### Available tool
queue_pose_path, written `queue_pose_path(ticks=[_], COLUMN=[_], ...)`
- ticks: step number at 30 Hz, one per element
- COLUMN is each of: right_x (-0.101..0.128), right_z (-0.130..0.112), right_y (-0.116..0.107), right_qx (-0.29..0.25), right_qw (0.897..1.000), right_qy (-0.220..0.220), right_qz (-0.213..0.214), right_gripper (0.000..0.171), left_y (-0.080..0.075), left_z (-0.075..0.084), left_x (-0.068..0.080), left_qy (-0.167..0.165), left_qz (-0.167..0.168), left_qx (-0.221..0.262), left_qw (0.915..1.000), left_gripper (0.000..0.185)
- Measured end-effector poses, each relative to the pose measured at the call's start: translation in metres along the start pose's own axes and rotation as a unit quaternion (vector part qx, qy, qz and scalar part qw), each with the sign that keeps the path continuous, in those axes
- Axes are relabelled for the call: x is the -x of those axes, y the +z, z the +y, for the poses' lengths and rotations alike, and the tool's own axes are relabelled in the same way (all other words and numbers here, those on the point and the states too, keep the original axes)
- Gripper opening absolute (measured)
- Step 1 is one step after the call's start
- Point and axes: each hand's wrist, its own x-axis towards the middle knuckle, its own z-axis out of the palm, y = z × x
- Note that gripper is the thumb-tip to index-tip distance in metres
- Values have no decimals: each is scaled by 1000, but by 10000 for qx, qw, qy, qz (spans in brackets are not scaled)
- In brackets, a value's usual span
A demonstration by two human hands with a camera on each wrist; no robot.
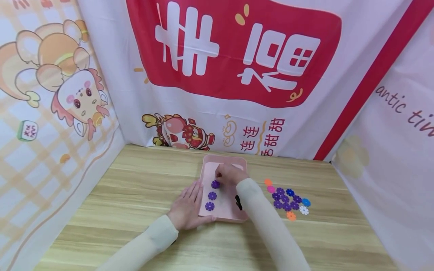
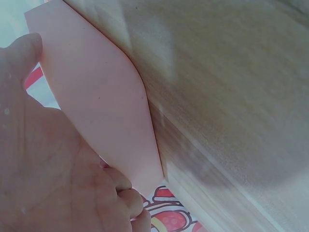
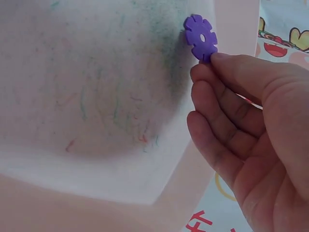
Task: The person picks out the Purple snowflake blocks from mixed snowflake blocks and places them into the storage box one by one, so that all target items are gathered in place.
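Over the far left part of a shallow pink tray (image 1: 223,205), my right hand (image 1: 232,174) pinches a purple snowflake disc (image 3: 202,37) between thumb and forefinger. The disc stands tilted near the tray's wall in the right wrist view; whether it touches the floor, I cannot tell. Two more purple discs, a middle one (image 1: 212,195) and a near one (image 1: 210,206), lie along the tray's left side, in line with the held one. My left hand (image 1: 187,208) rests against the tray's near left corner, fingers extended along the left edge. Its thumb touches the wall (image 2: 101,87).
Right of the tray, a loose group of purple discs (image 1: 285,199) lies on the wooden table (image 1: 142,195), with orange (image 1: 291,215), pink, blue and white (image 1: 303,210) ones around it. A small black item (image 1: 239,202) shows beside the right forearm. Printed cloth walls enclose the table.
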Motion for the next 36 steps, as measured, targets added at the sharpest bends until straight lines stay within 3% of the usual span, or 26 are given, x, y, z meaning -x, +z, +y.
queue_pose_path(ticks=[10, 17, 22, 28, 36], right_x=[2, 14, 35, 68, 108], right_z=[0, 5, 11, 29, 77], right_y=[2, -20, -45, -69, -69], right_qx=[-76, 572, 582, 976, 1219], right_qw=[9998, 9977, 9974, 9945, 9922], right_qy=[178, -125, -213, -312, -242], right_qz=[100, 337, 363, 207, -109], right_gripper=[14, 12, 13, 16, 15], left_y=[3, 5, 5, 3, 5], left_z=[0, 1, 1, 1, -1], left_x=[-1, -3, -4, -5, -4], left_qy=[-54, -64, -76, -63, -43], left_qz=[-25, -57, -76, -70, -66], left_qx=[30, 12, 15, -9, -64], left_qw=[10000, 10000, 9999, 10000, 9999], left_gripper=[121, 121, 121, 121, 121])
